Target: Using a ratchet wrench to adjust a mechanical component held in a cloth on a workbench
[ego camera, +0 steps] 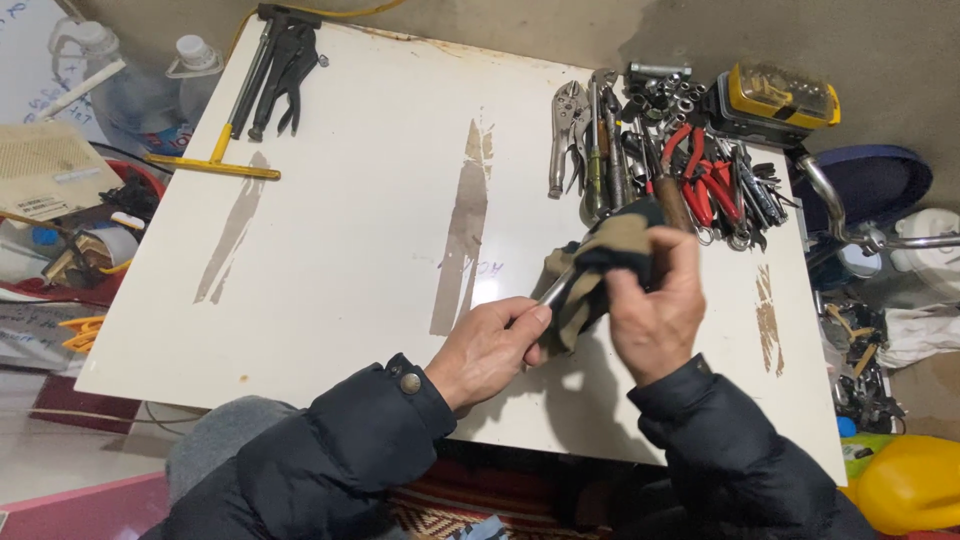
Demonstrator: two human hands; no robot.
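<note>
Seated at a white board (pixel 380 200) marked with long brown scuffs, a person in a dark padded jacket works a metal tool (pixel 553 291) with both bare hands near the board's near-right part. The left hand (pixel 490 350) has its fingers curled closed around the near end of the slim, shiny shaft, thumb pressed along it. The right hand (pixel 655 305) is clenched around a tan and dark cloth (pixel 600 265) that is wrapped over the far end of the tool, so that most of the shaft is hidden; what kind of tool it is cannot be told. A wooden handle (pixel 673 203) pokes out just beyond the cloth, though whether it belongs to the held tool is unclear. Directly behind the hands, at the far-right edge of the board, lies a heap of hand tools: locking pliers (pixel 568 130), red-handled pliers (pixel 705 180), and a scatter of sockets (pixel 665 98), with a yellow and black case (pixel 778 98) just beyond them. At the far-left corner, well apart from the hands, rest a black riveter (pixel 285 65) and a yellow-handled T-bar tool (pixel 215 160). Left of the board sits a red bin (pixel 150 180) crowded with odds and ends.
</note>
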